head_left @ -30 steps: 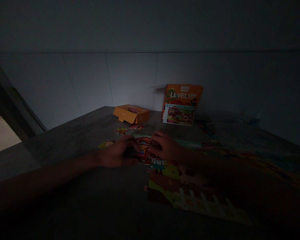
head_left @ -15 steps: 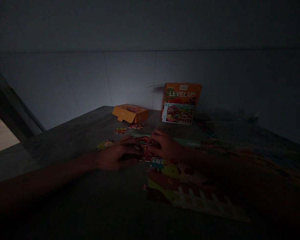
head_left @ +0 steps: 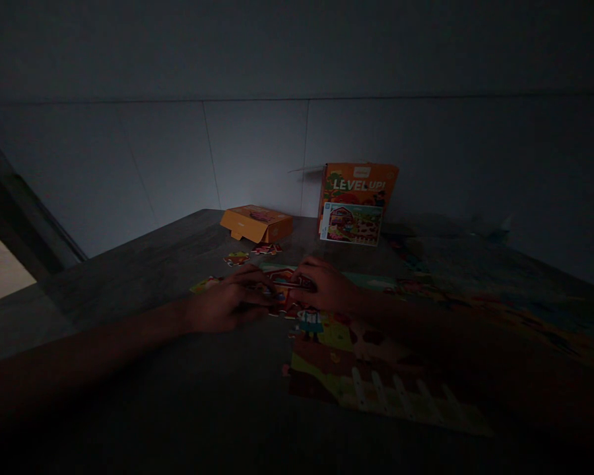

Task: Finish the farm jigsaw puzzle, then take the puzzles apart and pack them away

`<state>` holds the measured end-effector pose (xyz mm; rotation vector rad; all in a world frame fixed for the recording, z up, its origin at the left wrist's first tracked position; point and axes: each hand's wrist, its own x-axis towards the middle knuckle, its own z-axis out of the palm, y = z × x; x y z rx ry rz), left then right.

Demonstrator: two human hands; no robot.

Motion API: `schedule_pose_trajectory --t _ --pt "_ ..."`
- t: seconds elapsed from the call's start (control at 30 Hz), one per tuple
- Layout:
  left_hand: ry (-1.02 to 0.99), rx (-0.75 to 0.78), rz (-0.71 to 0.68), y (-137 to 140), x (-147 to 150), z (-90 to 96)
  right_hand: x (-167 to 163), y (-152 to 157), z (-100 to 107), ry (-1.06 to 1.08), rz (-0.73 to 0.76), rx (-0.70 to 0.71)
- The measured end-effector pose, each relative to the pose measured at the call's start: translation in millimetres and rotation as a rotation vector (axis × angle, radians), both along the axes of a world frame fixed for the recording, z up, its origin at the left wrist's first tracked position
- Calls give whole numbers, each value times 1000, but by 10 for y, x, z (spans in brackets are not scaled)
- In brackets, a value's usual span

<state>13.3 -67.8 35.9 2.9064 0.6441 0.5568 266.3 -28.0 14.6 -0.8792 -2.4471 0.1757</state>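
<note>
In the dim head view, a partly joined farm jigsaw puzzle (head_left: 321, 359) lies on the grey table, with a white fence, a cow and a figure in blue. Both hands are at its upper left, over the red barn part (head_left: 282, 277). My left hand (head_left: 225, 300) comes in from the left, its fingers bent and closed on the barn's left edge, on a puzzle piece largely hidden under them. My right hand (head_left: 324, 284) pinches a puzzle piece by the barn roof with curled fingers. The shade hides the exact fit of the pieces.
Loose puzzle pieces (head_left: 236, 258) lie beyond my left hand, and a yellow-green piece (head_left: 201, 286) is beside it. An orange box (head_left: 257, 223) lies behind. A "LEVEL UP!" box (head_left: 389, 175) stands by the wall with a picture card (head_left: 351, 224) against it. More colourful puzzle parts (head_left: 475, 297) stretch right.
My left hand has shifted slightly left, so more of the barn shows between the hands. My right hand stays at nearly the same place. The view has moved very slightly.
</note>
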Motion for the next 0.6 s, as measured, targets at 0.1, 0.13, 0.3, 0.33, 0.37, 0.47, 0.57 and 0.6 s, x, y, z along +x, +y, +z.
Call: schedule_pose_trajectory --t 0.1,0.13,0.3,0.33,0.37,0.47,0.57,0.6 --pt "3 -8 1 -7 4 13 -2 -6 12 -1 0 -10" --pt "7 -10 4 -9 5 16 -4 -8 15 0 -3 -20" --pt "-3 -6 -13 -1 3 -1 -16 -6 11 5 -35 -41" --pt "-7 -7 -19 -3 4 -5 -17 -5 8 3 -38 -38" --pt "-7 -6 -24 -7 6 -7 -17 -5 5 -1 -39 -33" --pt "15 2 -32 -25 16 6 -14 -10 6 -14 -42 -25" --pt "27 29 46 23 -25 36 -14 -20 15 -27 -60 -23" --pt "6 42 127 71 -67 43 -15 -23 17 -34 -65 -22"
